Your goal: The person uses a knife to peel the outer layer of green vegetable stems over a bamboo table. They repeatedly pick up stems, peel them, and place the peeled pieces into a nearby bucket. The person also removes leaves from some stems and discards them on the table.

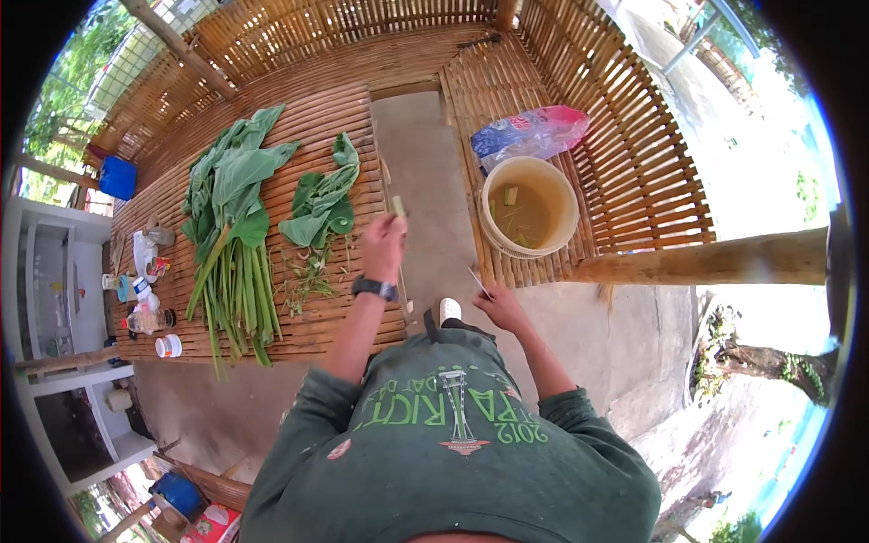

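Note:
My left hand [385,242], with a dark watch on its wrist, is raised near the table's right edge. Its fingers are closed on a short, pale green piece of stalk [398,206]. Lower and to the right, my right hand [505,309] grips a knife whose thin blade [480,281] points up and left. A white bucket [572,220] of brownish liquid stands beyond my right hand, with a few cut stalk pieces [511,196] in it. Left of my left hand lie a small bunch of leaves [319,204] and thin green trimmings [310,282].
A large bundle of long-stemmed leaves [237,226] covers the middle of the bamboo table [348,109]. Bottles and jars [149,312] line its left end. A crumpled plastic bag [529,134] rests behind the bucket on a bamboo bench. A thick wooden pole [706,261] extends right.

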Tool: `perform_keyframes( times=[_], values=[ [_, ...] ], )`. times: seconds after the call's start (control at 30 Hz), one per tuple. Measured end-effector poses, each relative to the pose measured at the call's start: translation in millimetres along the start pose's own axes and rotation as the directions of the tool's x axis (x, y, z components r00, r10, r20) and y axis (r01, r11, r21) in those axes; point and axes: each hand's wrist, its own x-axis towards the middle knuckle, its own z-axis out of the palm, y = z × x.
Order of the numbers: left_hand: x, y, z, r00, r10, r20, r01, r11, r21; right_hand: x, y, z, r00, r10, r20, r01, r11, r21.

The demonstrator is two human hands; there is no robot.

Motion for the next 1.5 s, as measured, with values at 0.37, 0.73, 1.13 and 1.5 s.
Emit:
perform_keyframes(
  times=[0.37,0.73,1.13,1.5],
  values=[
    [13,-47,70,0.898,0.287,0.334,-0.42,0.787,0.452,-22,11,16,0.971,0.18,-0.158,-0.194,0.978,-0.078],
    [12,-85,-295,0.803,0.42,-0.423,0.233,0.432,0.871,97,-150,124,0.868,-0.487,0.096,0.49,0.811,-0.321],
    [33,-80,-419,0.735,0.593,-0.327,0.328,0.111,0.938,79,-221,233,0.826,-0.401,0.396,0.538,0.771,-0.341],
    [79,-77,-410,0.818,0.208,-0.536,0.433,0.389,0.813,80,-231,240,0.868,-0.343,0.359,0.462,0.822,-0.332]
  ],
)
